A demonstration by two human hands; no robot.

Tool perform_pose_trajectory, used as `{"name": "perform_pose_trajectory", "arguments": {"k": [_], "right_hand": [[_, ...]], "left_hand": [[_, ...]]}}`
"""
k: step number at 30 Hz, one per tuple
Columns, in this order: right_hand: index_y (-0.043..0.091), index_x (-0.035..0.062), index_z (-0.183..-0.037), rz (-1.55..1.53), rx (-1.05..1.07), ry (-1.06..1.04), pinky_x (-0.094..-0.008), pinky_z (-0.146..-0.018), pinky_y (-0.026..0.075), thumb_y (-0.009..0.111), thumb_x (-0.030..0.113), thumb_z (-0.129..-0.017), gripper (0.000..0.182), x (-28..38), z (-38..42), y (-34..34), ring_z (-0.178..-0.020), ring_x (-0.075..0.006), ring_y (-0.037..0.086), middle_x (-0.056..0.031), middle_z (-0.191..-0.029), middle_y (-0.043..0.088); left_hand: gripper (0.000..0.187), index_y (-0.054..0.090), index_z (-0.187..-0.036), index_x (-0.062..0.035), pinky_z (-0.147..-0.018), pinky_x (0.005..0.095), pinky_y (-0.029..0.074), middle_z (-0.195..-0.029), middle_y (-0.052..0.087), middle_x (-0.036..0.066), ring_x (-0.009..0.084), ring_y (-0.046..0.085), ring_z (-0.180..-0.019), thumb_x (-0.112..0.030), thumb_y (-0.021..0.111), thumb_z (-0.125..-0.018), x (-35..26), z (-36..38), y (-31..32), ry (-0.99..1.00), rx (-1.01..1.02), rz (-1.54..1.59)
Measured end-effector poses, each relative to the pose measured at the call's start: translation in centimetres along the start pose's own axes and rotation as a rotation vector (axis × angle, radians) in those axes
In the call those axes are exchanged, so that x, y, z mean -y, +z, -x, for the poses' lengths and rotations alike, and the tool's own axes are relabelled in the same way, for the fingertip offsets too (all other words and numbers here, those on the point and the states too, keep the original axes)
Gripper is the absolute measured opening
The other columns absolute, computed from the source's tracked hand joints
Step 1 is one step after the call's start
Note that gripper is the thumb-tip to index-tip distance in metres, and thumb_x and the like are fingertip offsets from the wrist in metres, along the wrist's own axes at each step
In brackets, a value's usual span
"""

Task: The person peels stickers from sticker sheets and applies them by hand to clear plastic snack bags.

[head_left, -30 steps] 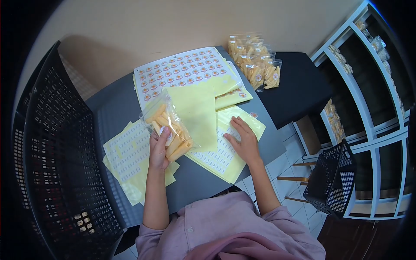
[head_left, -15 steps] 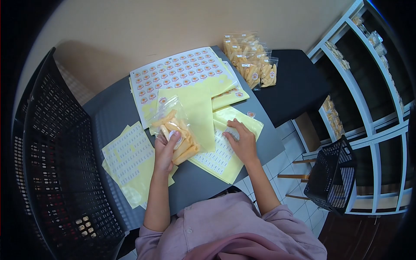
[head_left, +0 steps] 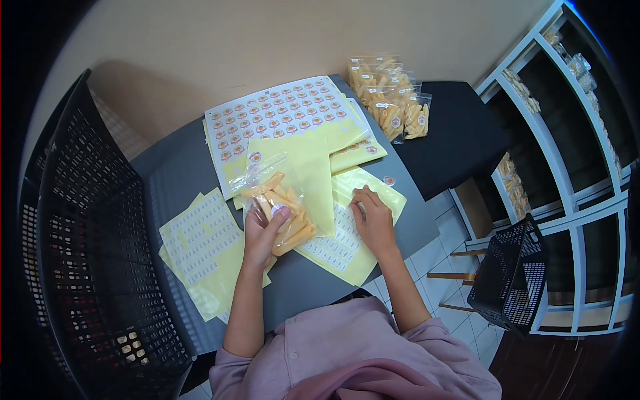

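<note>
My left hand (head_left: 265, 237) grips a clear zip bag of pale yellow snack sticks (head_left: 288, 208), thumb pressed over the round label on its front. The bag is tilted above a blank yellow sheet (head_left: 293, 160). My right hand (head_left: 375, 223) is over a yellow-backed sheet of small white labels (head_left: 333, 241), its fingers curled and thumb near the index finger. Whatever may be between those fingertips is too small to make out. Another small-label sheet (head_left: 200, 233) lies left of my left hand. Behind the bag is a large sheet of round logo stickers (head_left: 280, 110).
Filled snack bags (head_left: 387, 100) stand in a group on a black-covered table (head_left: 453, 133) at the back right. A tall black crate (head_left: 93, 253) stands at left. A single loose sticker (head_left: 389, 181) sits near the grey table's right edge. Another black crate (head_left: 507, 273) and white shelves (head_left: 567, 180) are at right.
My right hand has drawn its fingers in from a looser spread over the label sheet. The bag in my left hand has shifted slightly right and down.
</note>
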State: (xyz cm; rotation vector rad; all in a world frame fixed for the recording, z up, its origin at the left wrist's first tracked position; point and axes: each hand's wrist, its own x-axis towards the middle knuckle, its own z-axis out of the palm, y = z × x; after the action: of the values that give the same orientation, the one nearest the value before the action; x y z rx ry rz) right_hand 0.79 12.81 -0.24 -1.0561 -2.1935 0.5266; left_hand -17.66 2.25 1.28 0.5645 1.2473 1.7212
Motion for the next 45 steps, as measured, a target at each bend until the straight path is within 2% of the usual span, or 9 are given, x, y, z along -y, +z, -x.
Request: {"name": "perform_pose_trajectory", "arguments": {"k": [8, 11, 13, 16, 20, 26, 35, 42, 45], "right_hand": [[0.049, -0.0004, -0.084, -0.238, 0.186, 0.141, -0.0406, -0.094, 0.034, 0.05, 0.004, -0.079, 0.007, -0.3, -0.7, -1.7, -0.1, -0.0342, 0.051, -0.0165, -0.094, 0.055], [0.049, -0.0001, -0.082, -0.44, 0.16, 0.175, -0.0351, -0.09, 0.035, 0.049, 0.005, -0.08, 0.005, -1.3, -0.8, -1.7, -0.096, -0.0279, 0.053, -0.0145, -0.092, 0.056], [0.05, 0.0005, -0.08, -0.387, -0.048, 0.04, -0.0307, -0.084, 0.036, 0.05, 0.005, -0.079, 0.004, -0.9, -1.3, -1.9, -0.09, -0.0218, 0.053, -0.0114, -0.09, 0.056], [0.052, 0.0004, -0.079, -0.621, -0.104, 0.102, -0.0297, -0.081, 0.037, 0.052, 0.004, -0.078, 0.004, 2.8, -2.4, -2.3, -0.087, -0.0207, 0.051, -0.0096, -0.087, 0.053], [0.05, -0.0008, -0.077, -0.691, 0.113, -0.041, -0.0273, -0.079, 0.037, 0.056, 0.004, -0.075, 0.007, 9.3, -3.9, -2.5, -0.084, -0.0181, 0.05, -0.0091, -0.084, 0.05], [0.052, -0.0036, -0.075, -0.638, 0.19, -0.13, -0.0309, -0.075, 0.039, 0.055, 0.008, -0.074, 0.012, 11.6, -4.7, 0.3, -0.08, -0.0232, 0.05, -0.0117, -0.083, 0.048], [0.052, -0.0035, -0.075, -0.629, 0.172, -0.111, -0.031, -0.074, 0.039, 0.055, 0.006, -0.074, 0.011, 12.1, -4.7, 0.8, -0.08, -0.0231, 0.048, -0.0118, -0.084, 0.046], [0.052, -0.0029, -0.074, -0.559, 0.102, -0.13, -0.0304, -0.073, 0.041, 0.061, 0.008, -0.07, 0.014, 12.5, -4.4, 1.2, -0.081, -0.0223, 0.049, -0.0114, -0.084, 0.046], [0.051, -0.0025, -0.074, -0.551, 0.067, -0.115, -0.0299, -0.071, 0.041, 0.063, 0.008, -0.068, 0.017, 12.7, -4.5, 1.2, -0.079, -0.0214, 0.049, -0.0107, -0.082, 0.045]], "left_hand": [[0.041, 0.043, -0.109, 0.0008, -0.079, 0.0283, 0.045, -0.099, 0.054, 0.01, 0.0152, 0.054, -0.09, -0.003, 0.064, -0.073, -0.4, 0.2, 0.4, 0.02, 0.051, -0.056], [0.052, 0.034, -0.119, -0.0007, -0.084, 0.03, 0.044, -0.108, 0.05, 0.009, 0.0171, 0.052, -0.098, -0.003, 0.061, -0.074, 0.2, -0.1, 0.2, 0.027, 0.096, -0.103], [0.054, 0.033, -0.119, -0.0003, -0.086, 0.0306, 0.043, -0.11, 0.049, 0.01, 0.018, 0.05, -0.1, -0.002, 0.061, -0.074, 0.2, 0.1, 0.4, 0.06, 0.113, -0.145], [0.057, 0.031, -0.12, 0.0002, -0.087, 0.0313, 0.042, -0.111, 0.048, 0.012, 0.0199, 0.049, -0.104, 0.0, 0.063, -0.072, 0.2, 0.5, 1.2, 0.137, 0.121, -0.217], [0.062, 0.032, -0.119, -0.0007, -0.085, 0.0314, 0.043, -0.11, 0.05, 0.015, 0.0225, 0.05, -0.104, -0.001, 0.067, -0.068, 0.4, 0.8, 1.5, 0.283, 0.101, -0.306], [0.065, 0.034, -0.117, -0.0017, -0.079, 0.0329, 0.047, -0.102, 0.054, 0.016, 0.0251, 0.056, -0.095, -0.008, 0.072, -0.063, -0.3, 1.2, 1.5, 0.458, 0.038, -0.572], [0.066, 0.032, -0.112, 0.004, -0.069, 0.0332, 0.05, -0.096, 0.056, 0.019, 0.0282, 0.06, -0.084, -0.009, 0.073, -0.062, -0.1, 1.2, 1.0, 0.482, 0.012, -0.645], [0.066, 0.033, -0.114, 0.0018, -0.073, 0.0348, 0.048, -0.1, 0.054, 0.019, 0.0292, 0.058, -0.089, -0.008, 0.072, -0.062, 0.0, 1.1, 1.1, 0.51, 0.011, -0.562], [0.071, 0.029, -0.121, -0.0018, -0.082, 0.0316, 0.044, -0.113, 0.045, 0.014, 0.0232, 0.051, -0.101, -0.001, 0.068, -0.062, -0.4, 1.2, 1.0, 0.503, 0.04, -0.621]]}}
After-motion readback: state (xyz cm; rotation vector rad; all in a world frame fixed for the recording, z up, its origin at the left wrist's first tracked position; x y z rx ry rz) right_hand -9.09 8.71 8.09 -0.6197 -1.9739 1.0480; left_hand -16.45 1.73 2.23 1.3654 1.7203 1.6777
